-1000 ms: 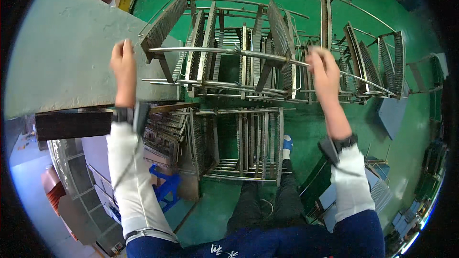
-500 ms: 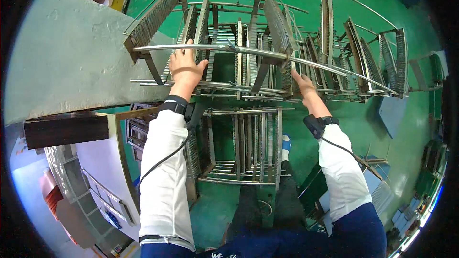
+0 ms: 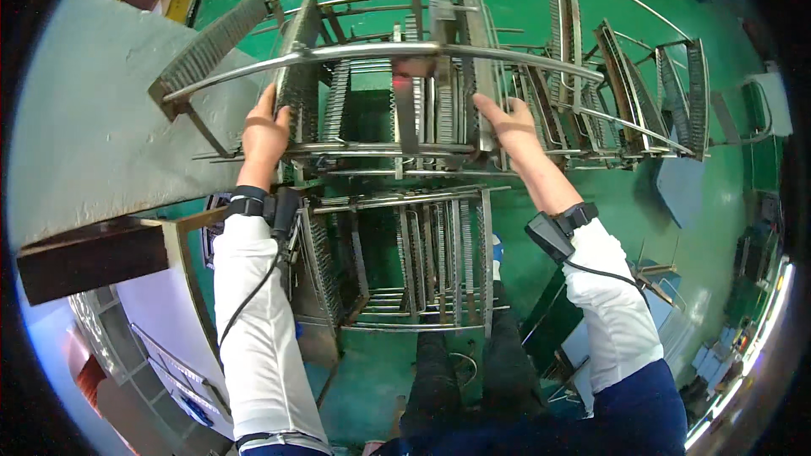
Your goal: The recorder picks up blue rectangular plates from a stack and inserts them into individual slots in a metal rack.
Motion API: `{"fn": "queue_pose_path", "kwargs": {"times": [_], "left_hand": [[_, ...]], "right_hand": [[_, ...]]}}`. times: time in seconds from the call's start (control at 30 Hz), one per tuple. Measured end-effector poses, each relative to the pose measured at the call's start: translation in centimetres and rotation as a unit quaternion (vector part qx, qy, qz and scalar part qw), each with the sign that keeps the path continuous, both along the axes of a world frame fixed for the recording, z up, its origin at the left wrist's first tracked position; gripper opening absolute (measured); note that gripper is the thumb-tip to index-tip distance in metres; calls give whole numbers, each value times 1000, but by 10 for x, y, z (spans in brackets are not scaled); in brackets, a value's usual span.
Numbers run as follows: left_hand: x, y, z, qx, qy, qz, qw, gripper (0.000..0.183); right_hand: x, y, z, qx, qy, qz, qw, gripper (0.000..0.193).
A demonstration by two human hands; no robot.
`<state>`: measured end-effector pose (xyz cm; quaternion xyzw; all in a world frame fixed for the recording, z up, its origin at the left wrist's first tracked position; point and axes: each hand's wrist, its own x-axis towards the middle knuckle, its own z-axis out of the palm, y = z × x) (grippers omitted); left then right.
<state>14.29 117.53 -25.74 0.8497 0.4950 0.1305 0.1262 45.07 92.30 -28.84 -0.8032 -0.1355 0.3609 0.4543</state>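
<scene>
A slotted metal rack (image 3: 296,72), with toothed side plates joined by round rods, lies across the upper middle of the view. My left hand (image 3: 265,139) grips its left inner toothed plate, thumb on the near side. Farther right, my right hand (image 3: 514,129) holds another upright toothed plate (image 3: 481,59) of the same rack. The far fingers of both hands are partly hidden behind the plates. A similar rack (image 3: 486,262) stands below, nearer my legs.
More slotted racks (image 3: 621,76) stand close together at the right. A grey-topped table (image 3: 101,110) borders the left, with a dark block (image 3: 93,262) at its near edge. A blue-grey panel (image 3: 678,190) is on the green floor, right.
The rack in my hands has shifted left. My left hand has moved left, from spread fingers on the rack to a grip on its plate; my right hand has also moved left.
</scene>
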Motion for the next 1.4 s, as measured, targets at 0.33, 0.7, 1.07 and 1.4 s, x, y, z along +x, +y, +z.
{"fn": "queue_pose_path", "kwargs": {"times": [0.33,0.7,1.07,1.4], "left_hand": [[7,15,-4,-24,33,2,999,47],[15,25,-2,11,81,29,996,45],[20,11,-1,-18,123,65,990,50],[-27,-85,30,95,64,2,993,46]], "right_hand": [[16,8,-16,6,26,27,999,88],[26,34,1,35,25,9,999,82],[28,31,-9,-51,-18,17,998,104],[-5,-26,-9,8,-90,10,996,93]]}}
